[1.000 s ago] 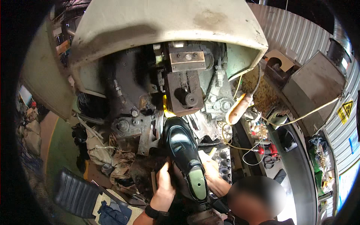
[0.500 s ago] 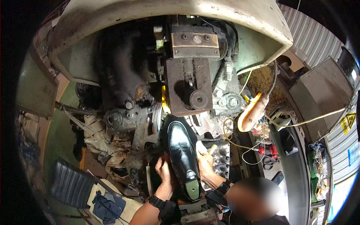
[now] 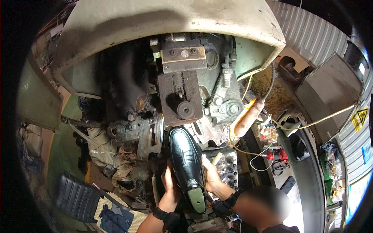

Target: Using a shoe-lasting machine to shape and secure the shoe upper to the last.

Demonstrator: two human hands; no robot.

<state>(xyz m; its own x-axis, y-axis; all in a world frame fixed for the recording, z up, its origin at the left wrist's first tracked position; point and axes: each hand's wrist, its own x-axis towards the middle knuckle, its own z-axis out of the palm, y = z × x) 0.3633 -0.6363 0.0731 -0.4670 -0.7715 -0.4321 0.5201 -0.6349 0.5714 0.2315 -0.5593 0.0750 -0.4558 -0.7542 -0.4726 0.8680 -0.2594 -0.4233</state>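
A glossy black leather shoe (image 3: 183,153) points its toe away from me, just below the machine's dark metal block (image 3: 178,95). The green top of a shoe last (image 3: 196,199), with a small hole, fills its heel opening. My left hand (image 3: 169,186) is closed along the shoe's left side; some of its fingers are hidden beneath. On the right side my right hand (image 3: 213,178) grips the shoe, with something white at the thumb, too small to name. A pale stick-like piece (image 3: 217,158) lies beside that hand. Both wrists wear dark bands.
A pale machine hood (image 3: 163,19) arches above. To the right hangs a lit lamp (image 3: 246,118) on a cable. Beyond it lie a red tool (image 3: 278,155), scissors (image 3: 278,168) and a thin wire. A black chair (image 3: 74,196) stands at the lower left, near beige cloth (image 3: 103,145).
The head view has shifted, so the machine sits lower and further left. Against the block, the shoe has moved rightward and turned slightly. Both hands keep hold of it.
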